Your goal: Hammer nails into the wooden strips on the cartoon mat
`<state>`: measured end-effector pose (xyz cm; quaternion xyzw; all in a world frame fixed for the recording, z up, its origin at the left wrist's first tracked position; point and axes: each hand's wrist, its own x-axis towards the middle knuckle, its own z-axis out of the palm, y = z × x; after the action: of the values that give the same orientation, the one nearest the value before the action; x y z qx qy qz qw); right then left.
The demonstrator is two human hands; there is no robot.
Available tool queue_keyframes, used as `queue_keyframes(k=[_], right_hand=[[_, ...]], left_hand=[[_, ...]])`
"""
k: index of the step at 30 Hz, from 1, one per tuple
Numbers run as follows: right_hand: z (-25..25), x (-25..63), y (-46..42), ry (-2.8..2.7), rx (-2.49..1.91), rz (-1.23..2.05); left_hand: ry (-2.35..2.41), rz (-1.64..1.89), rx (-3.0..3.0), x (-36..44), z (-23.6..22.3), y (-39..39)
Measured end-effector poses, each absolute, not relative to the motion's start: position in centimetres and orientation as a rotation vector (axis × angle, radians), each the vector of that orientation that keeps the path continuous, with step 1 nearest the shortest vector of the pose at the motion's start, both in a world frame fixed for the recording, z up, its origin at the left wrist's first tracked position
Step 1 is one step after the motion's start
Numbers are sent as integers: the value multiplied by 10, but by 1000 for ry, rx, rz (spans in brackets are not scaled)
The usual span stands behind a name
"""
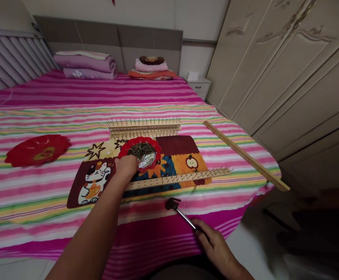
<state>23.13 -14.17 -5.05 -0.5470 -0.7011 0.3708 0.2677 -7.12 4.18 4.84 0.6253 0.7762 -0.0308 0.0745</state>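
My left hand (pixel 127 166) is at the near left rim of a red scalloped bowl (pixel 123 149) full of loose nails (pixel 141 149). Its fingers are hidden behind the back of the hand, so what they hold does not show. A claw hammer (pixel 183 216) is in my right hand (pixel 216 245), gripped by its dark handle, with the head pointing away to the left over the bed's edge. Between the bowl and the hammer lies a wooden strip (pixel 157 181). Nails stand in its right part, while bare holes show along its left part.
Under the bowl and strip is a patterned mat (pixel 92 186) on a striped bedspread (pixel 26 202). Nail-studded wooden strips (pixel 144 126) lie behind the bowl. A red plate (pixel 37 149) sits at left, and a long wooden strip (pixel 245 155) lies near the bed's right edge.
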Motion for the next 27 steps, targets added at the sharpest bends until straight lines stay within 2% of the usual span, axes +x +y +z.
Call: queue_keyframes(k=[6,10,13,16,27], right_hand=[[-49,230,-141,-1900,-1464,1039],[-50,230,-141,-1913,-1470,1056],[-49,230,-142,-1919,-1483,1054],[-48,229,-142,-1919,-1492,1048],[-53,230,-143,-1885,-1494,1039]], left_hand=[[2244,76,1972,-92,46,35],[2086,469,1830,-97,48,27],[1838,837,1529,-95,51,16],[1577,1046,1242,-91,53,2],[1317,1078,763,-82,50,-31]])
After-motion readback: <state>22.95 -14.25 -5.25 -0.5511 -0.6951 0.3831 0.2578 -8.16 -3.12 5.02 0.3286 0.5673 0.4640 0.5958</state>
